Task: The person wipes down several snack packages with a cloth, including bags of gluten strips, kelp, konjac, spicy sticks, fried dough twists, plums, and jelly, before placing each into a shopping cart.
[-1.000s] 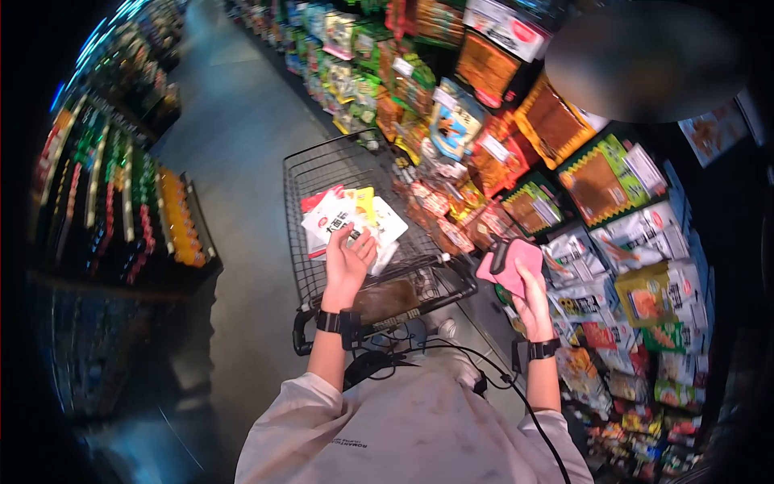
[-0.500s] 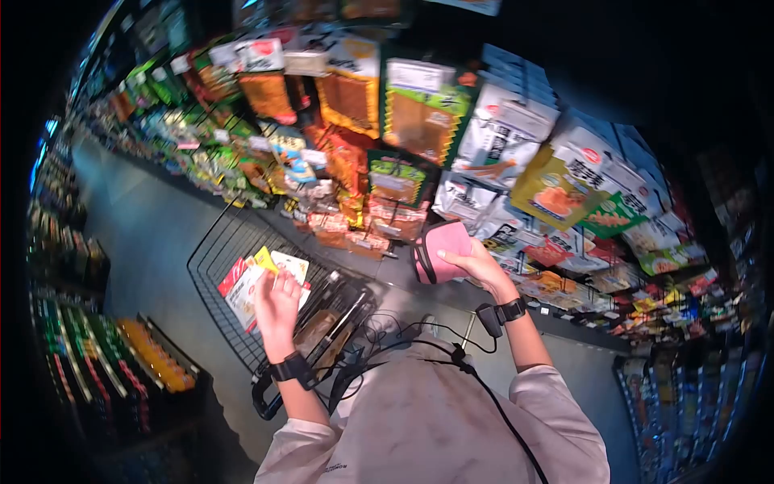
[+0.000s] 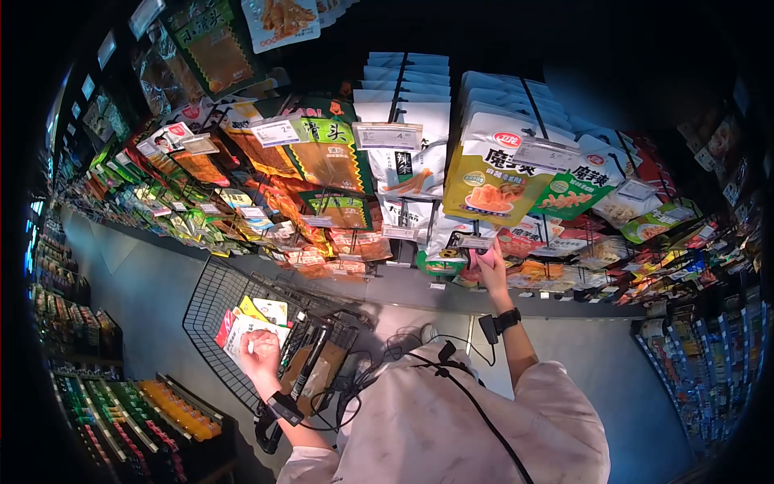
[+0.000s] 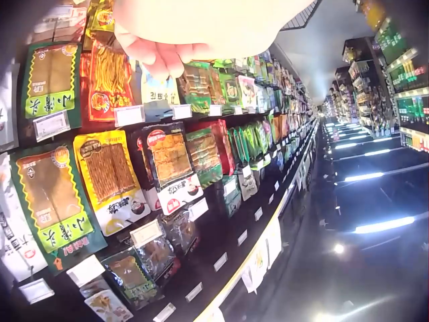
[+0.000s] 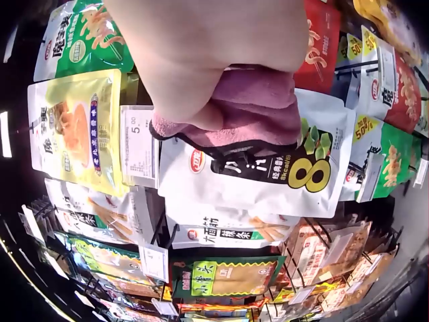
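Holds pouch [image 5: 248,111] up against hanging packs [image 5: 268,178], right hand [image 5: 201,47] clenched round it, seemingly carried along while reaching there. Lays left hand [image 3: 260,353] on bags [image 3: 240,327] in cart [image 3: 205,300]; gripping or merely touching, cannot tell.

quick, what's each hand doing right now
Left hand: fingers curled over the packets in the cart; a grip cannot be told.
Right hand: closed on a pink pouch, up at the hanging snack bags.

white pouch [image 5: 268,181]: big "8" | price tag [image 5: 139,144]: "5.00" | yellow pouch [image 3: 492,181]: "魔芋爽" | green pouch [image 3: 582,192]: "魔芋爽"
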A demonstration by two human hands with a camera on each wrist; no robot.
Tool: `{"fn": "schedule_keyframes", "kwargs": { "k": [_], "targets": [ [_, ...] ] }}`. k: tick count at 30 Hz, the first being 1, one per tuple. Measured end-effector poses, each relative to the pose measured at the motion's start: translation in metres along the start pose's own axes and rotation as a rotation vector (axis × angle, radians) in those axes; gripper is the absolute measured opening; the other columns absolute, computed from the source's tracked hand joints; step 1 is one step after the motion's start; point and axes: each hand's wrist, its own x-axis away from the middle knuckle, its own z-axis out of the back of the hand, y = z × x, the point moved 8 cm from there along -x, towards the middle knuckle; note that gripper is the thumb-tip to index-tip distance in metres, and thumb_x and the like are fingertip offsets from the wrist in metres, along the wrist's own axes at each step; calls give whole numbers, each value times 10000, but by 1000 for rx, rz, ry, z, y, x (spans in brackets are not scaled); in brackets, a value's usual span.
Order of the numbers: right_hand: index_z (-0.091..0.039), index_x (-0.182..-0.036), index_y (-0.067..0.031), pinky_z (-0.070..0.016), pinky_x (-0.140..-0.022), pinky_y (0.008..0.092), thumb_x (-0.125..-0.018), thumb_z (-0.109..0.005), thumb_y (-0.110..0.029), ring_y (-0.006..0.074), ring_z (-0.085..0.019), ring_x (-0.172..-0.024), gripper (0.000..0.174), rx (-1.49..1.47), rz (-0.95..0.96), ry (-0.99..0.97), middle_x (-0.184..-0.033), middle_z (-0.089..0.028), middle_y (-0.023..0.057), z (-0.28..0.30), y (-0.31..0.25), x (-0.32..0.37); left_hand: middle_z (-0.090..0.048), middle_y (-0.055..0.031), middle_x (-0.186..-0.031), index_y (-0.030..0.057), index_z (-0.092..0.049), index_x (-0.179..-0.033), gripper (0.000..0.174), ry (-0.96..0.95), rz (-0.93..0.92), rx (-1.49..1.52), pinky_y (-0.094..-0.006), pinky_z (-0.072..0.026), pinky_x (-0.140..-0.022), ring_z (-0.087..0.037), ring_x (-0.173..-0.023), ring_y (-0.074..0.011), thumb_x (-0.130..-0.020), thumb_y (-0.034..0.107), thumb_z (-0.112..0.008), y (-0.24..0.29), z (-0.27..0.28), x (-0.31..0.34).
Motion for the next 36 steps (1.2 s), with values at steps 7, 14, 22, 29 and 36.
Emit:
{"fn": "schedule_keyframes", "kwargs": {
  "k": [7,14,22,29,36],
  "targets": [
    [-698,-1132,13,-452,-988,352,-857,-732,-112,252,-579,-1169,303,201,-99,6,-1303,-575,145,6,20,7,-552,-21,-744,63,-532,-807,154,-40,26,-105,-284,-405,-710,-506,-699,-135,-935,109,-604,-31,-22,9],
    [-689,-1039,31,-519,-807,359,-866,-706,-100,222,-669,-883,218,315,-35,-128,-932,-689,129,-19,-15,33,-563,-16,-778,69,-547,-832,158,-193,97,-293,-296,-415,-733,-521,-732,-148,-965,151,-573,-59,-47,26],
    [-690,-1018,42,-521,-726,315,-851,-615,-19,119,-638,-789,192,405,-195,-291,-839,-718,78,-24,-61,76,-589,-45,-835,70,-549,-882,162,-272,38,-680,-319,-492,-793,-585,-822,-189,-994,187,-555,-91,-86,59],
    [-658,-1242,-12,-488,-943,337,-803,-667,-20,181,-658,-1011,439,321,-37,-850,-1086,-730,124,-97,-165,95,-434,-188,-1514,-12,-323,-1529,873,-693,-82,-1542,-377,-279,-1204,-395,-1431,-257,-837,219,-801,-128,-108,67],
    [-622,-1245,-48,-343,-472,182,-964,-680,-188,0,-528,-661,320,-226,-302,-905,-868,-622,-67,-188,-258,96,-630,-74,-1268,-30,-524,-1366,601,-792,130,-1567,-319,-480,-984,-579,-1123,-142,-872,184,-792,-165,-127,90]
  ]
}}
